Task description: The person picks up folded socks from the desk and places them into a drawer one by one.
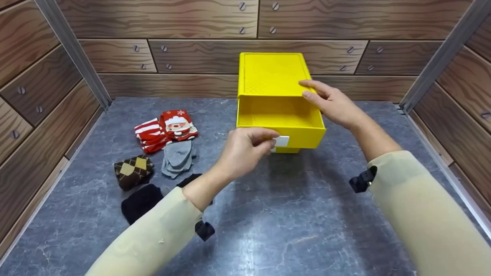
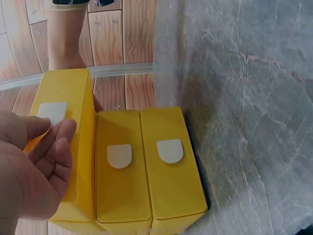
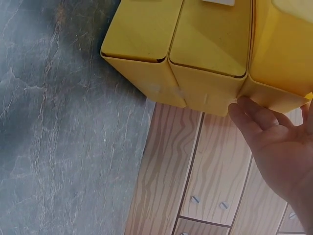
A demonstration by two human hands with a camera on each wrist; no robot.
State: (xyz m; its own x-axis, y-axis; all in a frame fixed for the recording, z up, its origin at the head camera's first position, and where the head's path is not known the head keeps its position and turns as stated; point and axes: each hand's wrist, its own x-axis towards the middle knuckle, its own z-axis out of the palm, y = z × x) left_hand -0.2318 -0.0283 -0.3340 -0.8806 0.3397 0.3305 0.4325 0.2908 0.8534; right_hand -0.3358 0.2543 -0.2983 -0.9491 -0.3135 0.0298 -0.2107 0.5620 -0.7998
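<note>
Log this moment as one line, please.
left hand: pinches white tab; right hand: touches yellow drawer unit; top drawer: pulled out; socks: left of drawer unit

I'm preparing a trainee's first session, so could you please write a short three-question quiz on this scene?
1. Which drawer of the cabinet stands open?
A) bottom
B) middle
C) top

2. True or false: the left hand pinches a white handle.

3. Fill in: in the head view, the red socks lie to the ____ of the cabinet.

Key:
1. C, the top drawer.
2. True.
3. Left.
</note>
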